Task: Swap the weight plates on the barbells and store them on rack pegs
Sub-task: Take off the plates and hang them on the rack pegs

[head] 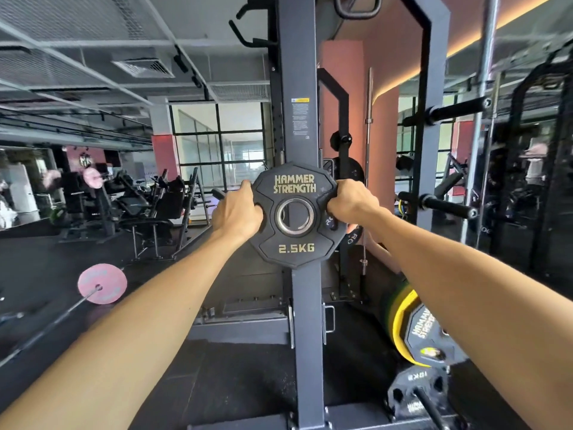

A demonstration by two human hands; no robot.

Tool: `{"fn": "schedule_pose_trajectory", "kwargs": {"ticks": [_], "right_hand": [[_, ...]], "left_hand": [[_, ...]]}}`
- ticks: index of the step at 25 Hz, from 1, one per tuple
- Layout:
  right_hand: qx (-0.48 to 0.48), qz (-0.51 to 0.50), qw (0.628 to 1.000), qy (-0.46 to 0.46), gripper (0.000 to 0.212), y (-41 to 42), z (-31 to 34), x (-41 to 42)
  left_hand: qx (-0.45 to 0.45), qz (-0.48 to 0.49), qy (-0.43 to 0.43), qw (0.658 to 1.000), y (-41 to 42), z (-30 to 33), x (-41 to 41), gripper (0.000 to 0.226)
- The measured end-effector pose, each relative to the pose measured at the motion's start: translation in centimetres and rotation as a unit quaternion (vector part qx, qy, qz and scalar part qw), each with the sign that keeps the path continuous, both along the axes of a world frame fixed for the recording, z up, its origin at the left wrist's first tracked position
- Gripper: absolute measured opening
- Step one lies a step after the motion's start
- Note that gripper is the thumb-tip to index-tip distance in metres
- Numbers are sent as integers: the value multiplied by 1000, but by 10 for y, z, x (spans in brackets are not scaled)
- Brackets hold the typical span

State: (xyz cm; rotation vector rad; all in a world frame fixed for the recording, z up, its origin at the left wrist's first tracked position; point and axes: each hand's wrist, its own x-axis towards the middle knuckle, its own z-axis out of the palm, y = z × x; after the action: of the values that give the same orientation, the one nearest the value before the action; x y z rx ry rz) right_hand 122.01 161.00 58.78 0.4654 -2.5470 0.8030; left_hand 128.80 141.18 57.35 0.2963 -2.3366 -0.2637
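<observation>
Both hands gripping the small black plate (296, 215): left hand (237, 214) and right hand (352, 201) curl round its side cutouts. It's held up against the rack post (299, 119). Keep it square, line the hole with a peg (446, 204) on the right, slide fully on.

Dark rubber floor (248, 383), pink wall (341, 88), grid-paned windows (220, 141), exposed ceiling (77, 41), glowing cove light (465, 41)
</observation>
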Motion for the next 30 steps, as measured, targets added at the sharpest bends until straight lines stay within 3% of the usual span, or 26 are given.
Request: {"fn": "schedule_pose_trajectory", "kwargs": {"ticks": [10,19,30], "right_hand": [[12,-44,999,10,6,147,25,-61],[7,-53,999,10,13,315,40,-144],[-1,-80,997,6,15,426,38,-262]], "left_hand": [[-14,-61,23,998,132,25,-84,30],[1,-112,33,993,293,40,-182,10],[-32,-123,34,991,404,43,-314,10]]}}
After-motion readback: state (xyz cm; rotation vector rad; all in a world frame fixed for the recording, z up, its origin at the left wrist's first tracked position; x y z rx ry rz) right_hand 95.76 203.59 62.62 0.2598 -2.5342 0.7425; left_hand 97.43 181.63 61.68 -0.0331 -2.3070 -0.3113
